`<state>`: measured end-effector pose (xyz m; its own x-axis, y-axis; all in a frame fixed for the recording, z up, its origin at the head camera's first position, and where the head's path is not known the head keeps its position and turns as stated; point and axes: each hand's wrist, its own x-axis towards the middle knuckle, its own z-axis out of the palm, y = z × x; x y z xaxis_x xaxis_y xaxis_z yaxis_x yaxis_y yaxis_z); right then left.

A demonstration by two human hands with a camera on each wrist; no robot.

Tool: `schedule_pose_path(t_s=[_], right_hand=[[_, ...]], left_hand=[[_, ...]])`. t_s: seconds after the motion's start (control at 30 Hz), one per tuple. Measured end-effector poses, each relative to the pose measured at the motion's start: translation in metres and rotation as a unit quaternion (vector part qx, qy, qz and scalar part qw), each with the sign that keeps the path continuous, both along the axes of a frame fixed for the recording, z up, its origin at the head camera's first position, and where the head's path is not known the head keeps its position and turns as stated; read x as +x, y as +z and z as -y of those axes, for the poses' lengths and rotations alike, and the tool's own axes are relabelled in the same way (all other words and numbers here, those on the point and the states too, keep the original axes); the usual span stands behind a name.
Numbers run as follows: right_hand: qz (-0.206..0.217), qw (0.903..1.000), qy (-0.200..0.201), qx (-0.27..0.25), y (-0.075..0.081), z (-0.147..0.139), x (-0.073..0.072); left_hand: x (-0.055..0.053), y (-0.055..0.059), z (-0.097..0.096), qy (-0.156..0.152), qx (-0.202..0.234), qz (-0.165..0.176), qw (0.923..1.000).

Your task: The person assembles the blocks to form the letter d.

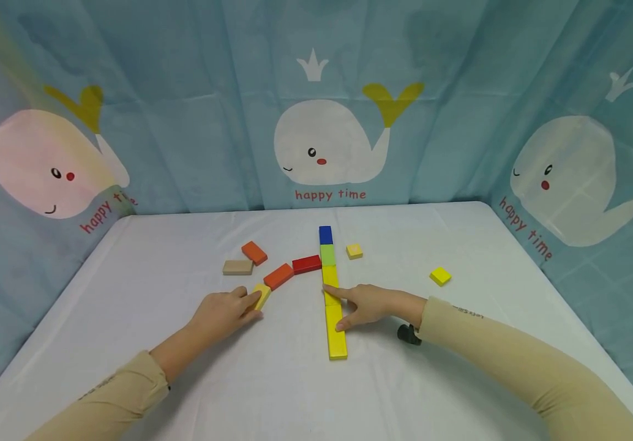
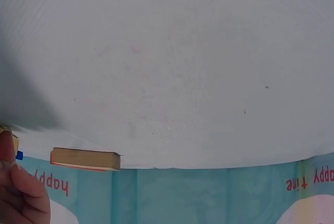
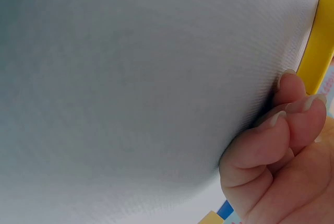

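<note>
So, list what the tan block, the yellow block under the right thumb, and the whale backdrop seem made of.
Tan block: probably wood, matte and seemingly bare, by its dull brown, woody tone.
Yellow block: painted wood or plastic, smooth with even colour; the look leaves it open.
Whale backdrop: likely thin printed cloth, as folds and creases run through it, though plastic sheeting is possible.

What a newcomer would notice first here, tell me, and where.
In the centre, the right hand touches a straight line of blue, green and yellow blocks. Left of it, the left hand pinches a pale yellow block. Behind, three big whales decorate the blue curtain.
</note>
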<state>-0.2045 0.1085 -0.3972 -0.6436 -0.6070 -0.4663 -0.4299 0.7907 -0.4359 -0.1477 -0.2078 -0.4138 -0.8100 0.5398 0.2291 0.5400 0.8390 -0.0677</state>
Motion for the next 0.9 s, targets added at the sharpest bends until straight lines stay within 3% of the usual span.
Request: schedule_pose_path(t_s=[0.23,0.47,0.6,0.7,0.9], right_hand=[[0.003,1.0,-0.005,-0.005,-0.001,-0.001,-0.001],[0.003,0.9999,-0.01,-0.003,-0.002,-0.002,-0.001],[0.003,0.9999,-0.012,-0.001,-0.003,-0.002,0.0],[0.005,0.9999,-0.014,-0.002,-0.002,-0.001,0.0],[0.005,0.9999,-0.013,-0.004,0.0,0.0,0.001]], left_hand=[[-0.007,0.007,0.005,0.04,0.002,0.062,0.9973],[-0.027,0.004,0.029,0.055,0.041,0.013,0.9976],[-0.037,0.003,0.043,0.065,0.037,0.018,0.9971],[-0.042,0.001,0.053,0.056,0.03,0.027,0.9976],[-0.052,-0.006,0.062,0.014,0.029,0.012,0.9994]])
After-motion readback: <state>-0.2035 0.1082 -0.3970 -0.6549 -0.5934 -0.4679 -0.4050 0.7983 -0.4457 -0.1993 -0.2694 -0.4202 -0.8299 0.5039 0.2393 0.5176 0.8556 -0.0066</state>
